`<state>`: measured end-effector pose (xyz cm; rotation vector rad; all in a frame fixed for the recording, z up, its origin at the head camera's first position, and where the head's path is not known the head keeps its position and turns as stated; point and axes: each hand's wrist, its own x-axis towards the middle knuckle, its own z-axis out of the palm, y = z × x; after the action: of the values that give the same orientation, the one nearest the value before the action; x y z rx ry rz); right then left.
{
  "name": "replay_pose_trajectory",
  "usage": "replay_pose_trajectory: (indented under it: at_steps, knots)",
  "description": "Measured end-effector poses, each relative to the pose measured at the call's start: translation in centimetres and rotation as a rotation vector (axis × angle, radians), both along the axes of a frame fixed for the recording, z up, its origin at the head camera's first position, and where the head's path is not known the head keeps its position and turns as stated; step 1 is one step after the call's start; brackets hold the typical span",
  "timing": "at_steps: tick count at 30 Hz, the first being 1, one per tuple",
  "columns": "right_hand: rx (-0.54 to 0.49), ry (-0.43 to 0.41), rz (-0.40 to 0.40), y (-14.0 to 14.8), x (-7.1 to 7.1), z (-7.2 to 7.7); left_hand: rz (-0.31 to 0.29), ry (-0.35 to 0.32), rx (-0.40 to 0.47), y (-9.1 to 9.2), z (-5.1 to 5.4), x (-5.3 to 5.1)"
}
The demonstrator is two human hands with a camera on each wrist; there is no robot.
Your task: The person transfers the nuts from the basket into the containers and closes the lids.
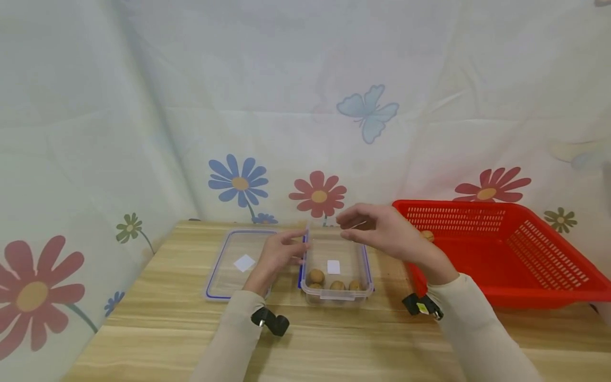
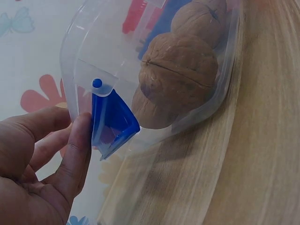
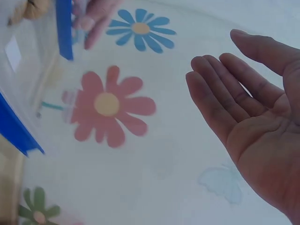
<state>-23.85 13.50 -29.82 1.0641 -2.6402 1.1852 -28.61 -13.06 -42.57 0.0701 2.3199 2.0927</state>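
Note:
A clear plastic container [image 1: 338, 295] with blue side latches stands on the table, and several walnuts [image 1: 316, 276] lie at its near end. My left hand [image 1: 278, 253] is at the container's left side. In the left wrist view, the fingertips of that hand [image 2: 51, 159] touch the wall beside a blue latch [image 2: 112, 119], with walnuts [image 2: 180, 70] showing through the plastic. Above the container's right back part hovers my right hand [image 1: 384, 231], empty. The right wrist view shows this hand [image 3: 253, 103] with its palm bare and fingers extended, apart from the container [image 3: 28, 61].
Left of the container lies a clear lid [image 1: 229, 286] with a blue seal and a white label. A large red basket [image 1: 539, 297] occupies the right side, with a walnut [image 1: 427, 235] at its left back part. A flowered curtain [image 1: 286, 106] hangs behind the wooden table [image 1: 143, 323].

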Motion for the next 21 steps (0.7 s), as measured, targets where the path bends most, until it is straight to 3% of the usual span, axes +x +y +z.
replay_pose_trajectory:
  at_steps: [12,21]
  knots:
    - [0.015,0.019,-0.095,3.8,-0.5,3.1,-0.001,0.001,-0.006,-0.1,-0.2,-0.1]
    - [0.065,0.002,-0.204,7.2,-2.9,3.8,-0.005,0.001,0.021,-0.1,-0.2,-0.2]
